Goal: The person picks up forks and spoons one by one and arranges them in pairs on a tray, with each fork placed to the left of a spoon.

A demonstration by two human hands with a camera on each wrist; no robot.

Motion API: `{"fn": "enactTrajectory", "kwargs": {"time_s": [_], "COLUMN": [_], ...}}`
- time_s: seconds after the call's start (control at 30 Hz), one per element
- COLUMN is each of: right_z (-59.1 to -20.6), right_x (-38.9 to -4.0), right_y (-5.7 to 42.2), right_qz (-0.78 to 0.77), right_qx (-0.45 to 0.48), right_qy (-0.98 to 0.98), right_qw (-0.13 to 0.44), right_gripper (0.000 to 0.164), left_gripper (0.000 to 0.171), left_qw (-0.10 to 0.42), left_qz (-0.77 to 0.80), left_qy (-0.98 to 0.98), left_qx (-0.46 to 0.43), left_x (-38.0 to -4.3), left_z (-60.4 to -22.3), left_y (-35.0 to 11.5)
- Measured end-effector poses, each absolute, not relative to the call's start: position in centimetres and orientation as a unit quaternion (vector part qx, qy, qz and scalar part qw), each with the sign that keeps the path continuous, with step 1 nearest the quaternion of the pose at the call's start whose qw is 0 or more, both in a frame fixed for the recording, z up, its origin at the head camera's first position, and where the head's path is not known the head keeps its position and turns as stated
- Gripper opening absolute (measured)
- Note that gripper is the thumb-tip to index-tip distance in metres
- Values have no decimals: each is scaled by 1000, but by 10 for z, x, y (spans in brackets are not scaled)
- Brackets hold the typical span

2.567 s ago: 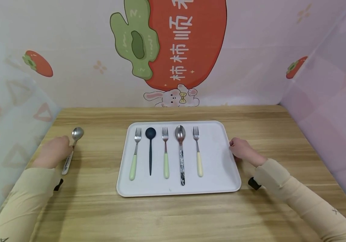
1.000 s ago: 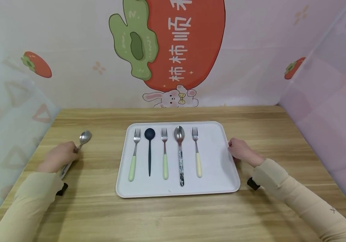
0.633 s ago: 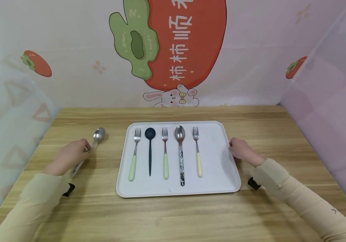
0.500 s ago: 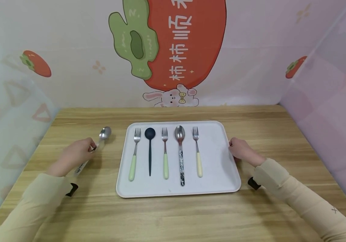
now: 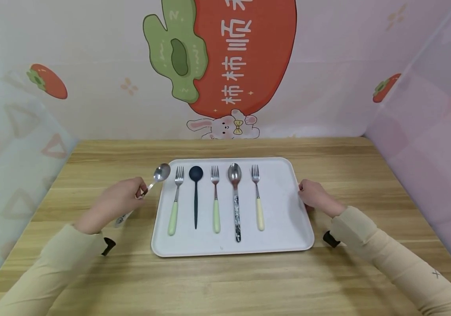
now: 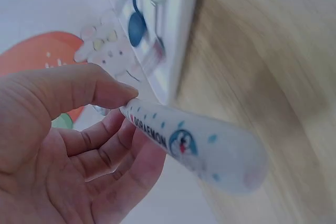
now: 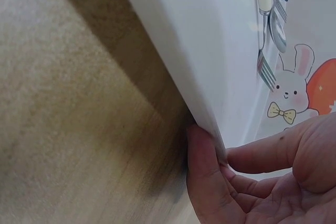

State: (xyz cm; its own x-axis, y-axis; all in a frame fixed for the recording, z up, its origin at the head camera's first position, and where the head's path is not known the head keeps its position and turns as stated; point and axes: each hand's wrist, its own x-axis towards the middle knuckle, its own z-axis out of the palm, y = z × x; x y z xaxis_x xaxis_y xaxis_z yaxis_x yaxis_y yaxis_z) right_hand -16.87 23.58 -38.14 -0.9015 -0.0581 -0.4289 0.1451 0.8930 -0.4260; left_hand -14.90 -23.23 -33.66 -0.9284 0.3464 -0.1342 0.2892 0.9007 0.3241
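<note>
My left hand [image 5: 116,199] pinches a spoon [image 5: 162,172] with a steel bowl and a white printed handle. In the left wrist view, thumb and fingers meet at the upper end of its handle [image 6: 184,140], whose butt points toward the camera. The spoon's bowl overlaps the upper left corner of a white tray [image 5: 284,210] in the head view. At the tray's right edge is my right hand [image 5: 316,195]; in the right wrist view its thumb and fingers [image 7: 205,166] pinch the tray's rim.
Upright in a row on the tray lie a green-handled fork [image 5: 173,215], a black spoon [image 5: 195,193], another green-handled fork [image 5: 216,210], a spoon with a marbled handle [image 5: 237,215] and a cream-handled fork [image 5: 259,210]. The wooden table [image 5: 209,285] ends at printed walls behind and at both sides.
My left hand has carried the spoon from the table's left side rightward to the tray's left edge, tilting its bowl further right. My right hand has stayed at the tray's right edge.
</note>
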Motion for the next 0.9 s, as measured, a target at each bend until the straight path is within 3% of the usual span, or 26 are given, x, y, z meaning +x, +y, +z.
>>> {"fn": "enactTrajectory", "kwargs": {"time_s": [0.57,0.9], "right_z": [-381,-382], "right_x": [-169,-168], "right_y": [237,237], "right_qz": [-225,-225], "right_qx": [22,0], "right_qy": [948,952], "right_qw": [223,208], "right_gripper": [23,21], "left_gripper": [21,22], "left_qw": [80,114], "left_qz": [146,184], "left_qy": [966,958], "left_qx": [196,187], "left_x": [-143,-139], "left_z": [-331,-328], "left_y": [-204,-194]}}
